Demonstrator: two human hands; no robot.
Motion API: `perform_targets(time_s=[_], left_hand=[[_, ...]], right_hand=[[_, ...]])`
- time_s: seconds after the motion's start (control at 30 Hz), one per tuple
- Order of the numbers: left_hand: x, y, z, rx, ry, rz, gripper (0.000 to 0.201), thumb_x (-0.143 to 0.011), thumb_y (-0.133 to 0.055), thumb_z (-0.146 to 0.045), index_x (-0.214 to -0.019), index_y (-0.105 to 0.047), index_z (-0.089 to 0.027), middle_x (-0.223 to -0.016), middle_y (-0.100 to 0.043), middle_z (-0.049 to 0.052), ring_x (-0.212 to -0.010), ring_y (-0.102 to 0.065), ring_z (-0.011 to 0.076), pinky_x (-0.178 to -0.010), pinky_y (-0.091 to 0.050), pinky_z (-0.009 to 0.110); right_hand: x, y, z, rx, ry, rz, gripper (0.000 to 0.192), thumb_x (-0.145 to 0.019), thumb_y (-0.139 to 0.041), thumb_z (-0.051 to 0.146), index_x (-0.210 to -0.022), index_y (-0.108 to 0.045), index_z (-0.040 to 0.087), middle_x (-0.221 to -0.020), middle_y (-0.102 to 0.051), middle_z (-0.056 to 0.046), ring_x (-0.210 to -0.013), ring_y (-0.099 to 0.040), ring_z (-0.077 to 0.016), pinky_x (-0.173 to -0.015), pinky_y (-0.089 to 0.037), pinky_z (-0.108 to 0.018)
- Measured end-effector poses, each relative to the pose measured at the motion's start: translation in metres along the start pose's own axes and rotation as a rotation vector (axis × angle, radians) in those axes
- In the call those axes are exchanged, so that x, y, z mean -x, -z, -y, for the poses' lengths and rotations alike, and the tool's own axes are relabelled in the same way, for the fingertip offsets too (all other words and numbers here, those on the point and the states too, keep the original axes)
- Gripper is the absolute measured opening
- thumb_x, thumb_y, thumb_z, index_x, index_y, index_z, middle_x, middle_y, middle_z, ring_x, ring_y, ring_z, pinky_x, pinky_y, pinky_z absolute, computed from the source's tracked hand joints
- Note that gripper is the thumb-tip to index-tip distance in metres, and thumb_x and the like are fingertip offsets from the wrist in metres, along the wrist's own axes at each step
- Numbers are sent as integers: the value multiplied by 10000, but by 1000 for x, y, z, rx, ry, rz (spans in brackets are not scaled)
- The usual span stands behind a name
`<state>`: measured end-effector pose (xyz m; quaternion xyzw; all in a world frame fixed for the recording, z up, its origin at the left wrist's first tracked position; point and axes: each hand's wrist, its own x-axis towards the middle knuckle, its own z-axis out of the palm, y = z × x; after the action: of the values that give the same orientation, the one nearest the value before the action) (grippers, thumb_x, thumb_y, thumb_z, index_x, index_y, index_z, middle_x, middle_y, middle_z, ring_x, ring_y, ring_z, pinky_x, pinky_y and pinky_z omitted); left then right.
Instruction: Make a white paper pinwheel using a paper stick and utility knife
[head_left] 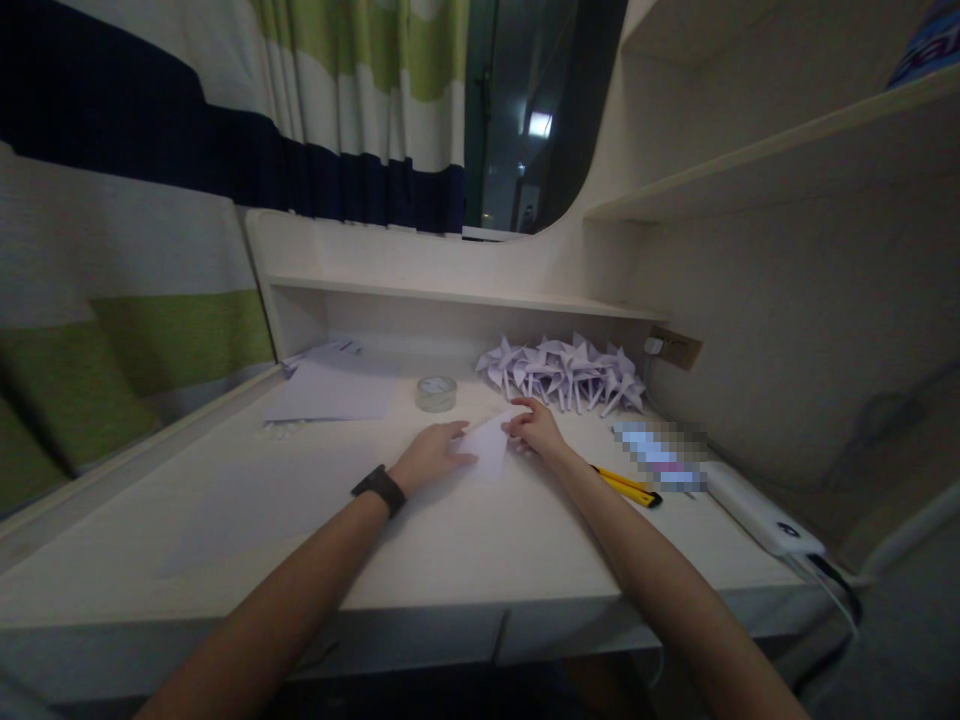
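Paper sheet (pixel 487 445) is being pinned flat on desk (pixel 450 560) under open left hand (pixel 431 455) and right hand (pixel 536 430); uneven pressure risks a skewed crease.

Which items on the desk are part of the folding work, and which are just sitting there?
In use:
left hand and right hand, both pressing on the sheet of paper
row of folded paper pieces
stack of paper sheets

Lying about:
tape roll
yellow utility knife
white power strip
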<state>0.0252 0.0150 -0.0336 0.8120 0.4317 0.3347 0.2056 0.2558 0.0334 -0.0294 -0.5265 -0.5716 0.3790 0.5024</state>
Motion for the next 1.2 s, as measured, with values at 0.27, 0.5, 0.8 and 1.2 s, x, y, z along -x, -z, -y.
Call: perform_targets(time_s=[0.27, 0.5, 0.8, 1.2], left_hand=[[0, -3, 1, 31, 82, 56, 621, -688, -714, -300, -1274, -584, -141, -1137, -679, 136, -993, -635, 278, -857, -462, 353], [-1, 1, -3, -29, 3, 56, 222, -779, -575, -291, -909, -679, -145, -970, -707, 116, -888, -627, 262, -777, -430, 340], [4, 12, -15, 124, 20, 76, 174, -813, -527, -307, -923, -570, -180, -868, -669, 63, -767, -586, 202, -686, -418, 300], [3, 28, -10, 230, -179, 576, 234, -568, -804, -261, -758, -700, -175, -814, -708, 16, -786, -619, 182, -783, -441, 307]], right_hand=[[2, 44, 31, 377, 127, 120, 369, -764, -666, 284, -1097, -598, 141, -841, -702, -81, -711, -644, -178, -588, -494, -260], [55, 117, 13, 1026, 161, 205, 474, -794, -637, 426, -1161, -652, 126, -1140, -673, -155, -974, -643, -265, -816, -473, -327], [70, 104, 8, 1194, 267, 208, 197, -863, -532, 222, -882, -716, 154, -889, -675, -104, -790, -614, -199, -697, -390, -260], [80, 47, 10, 1111, 537, 202, 180, -883, -521, 134, -984, -670, 152, -968, -617, -96, -921, -533, -195, -837, -380, -281]])
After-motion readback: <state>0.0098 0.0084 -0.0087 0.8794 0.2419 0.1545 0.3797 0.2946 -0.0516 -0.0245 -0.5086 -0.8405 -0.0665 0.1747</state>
